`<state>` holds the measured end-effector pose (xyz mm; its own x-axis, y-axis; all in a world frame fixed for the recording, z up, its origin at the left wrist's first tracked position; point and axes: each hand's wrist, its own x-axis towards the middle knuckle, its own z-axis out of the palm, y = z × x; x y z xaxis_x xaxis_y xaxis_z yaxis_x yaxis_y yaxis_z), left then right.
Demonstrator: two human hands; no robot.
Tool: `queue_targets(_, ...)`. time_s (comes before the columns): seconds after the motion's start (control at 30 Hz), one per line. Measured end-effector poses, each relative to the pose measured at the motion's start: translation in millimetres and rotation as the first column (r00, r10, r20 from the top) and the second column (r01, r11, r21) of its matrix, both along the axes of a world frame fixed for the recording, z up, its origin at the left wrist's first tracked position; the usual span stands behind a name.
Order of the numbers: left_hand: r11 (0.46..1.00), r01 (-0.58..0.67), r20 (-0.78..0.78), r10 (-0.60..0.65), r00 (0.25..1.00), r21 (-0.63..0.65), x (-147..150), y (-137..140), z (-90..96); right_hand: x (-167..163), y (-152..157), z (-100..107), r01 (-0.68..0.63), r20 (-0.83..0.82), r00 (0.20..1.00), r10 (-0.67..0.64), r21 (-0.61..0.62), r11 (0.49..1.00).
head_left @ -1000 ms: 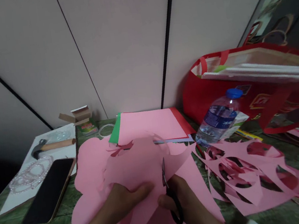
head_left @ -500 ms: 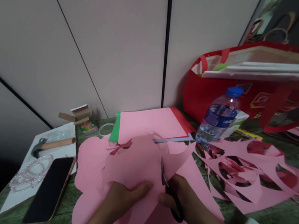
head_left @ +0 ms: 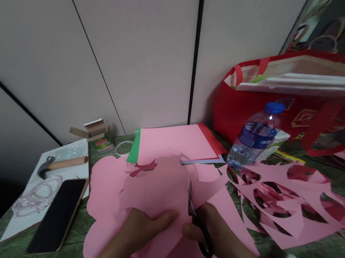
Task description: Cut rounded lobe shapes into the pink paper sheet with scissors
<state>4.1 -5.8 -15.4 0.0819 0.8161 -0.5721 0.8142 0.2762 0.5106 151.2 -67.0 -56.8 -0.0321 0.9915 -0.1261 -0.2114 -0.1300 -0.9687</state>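
Note:
My left hand [head_left: 145, 230] grips a sheet of pink paper [head_left: 164, 187] from its left side, thumb on top and the other fingers hidden beneath. In my right hand [head_left: 209, 227] is a pair of black-handled scissors [head_left: 202, 233], fingers through the loops. The blades point away from me and sit in the paper near its right part, where a curved strip [head_left: 212, 186] stands off. Under the held sheet lie more pink papers, among them a scallop-edged piece [head_left: 104, 185] on the left.
Pink offcuts [head_left: 299, 213] with round holes lie at right, beside a tilted water bottle [head_left: 252, 136] and a red bag [head_left: 235, 93]. At left are a phone [head_left: 58, 216], a hammer [head_left: 63, 163], beads [head_left: 37, 196] and a small box [head_left: 100, 140]. Coloured sheets [head_left: 174, 141] lie behind.
The view has shifted slightly. Both hands keep their holds, and the scissors remain in the paper in nearly the same place.

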Motion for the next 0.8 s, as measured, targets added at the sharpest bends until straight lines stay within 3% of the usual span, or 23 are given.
queue_targets(0.27,0.999,0.044,-0.052,-0.045,0.998,-0.013,1.9,0.4,1.7,-1.1,1.7,-2.2,0.018,0.070,0.997,-0.018,-0.001,1.000)
queue_targets(0.5,0.997,0.071,-0.005,-0.071,0.997,-0.007,-1.2,2.8,-1.7,-0.2,-2.0,-4.0,0.043,0.099,0.994,-0.037,-0.061,0.997)
queue_targets(0.8,0.999,0.037,0.008,-0.037,0.999,-0.015,-1.2,-1.6,-4.1,-1.3,0.2,-7.7,0.034,0.065,0.997,-0.038,0.061,0.998)
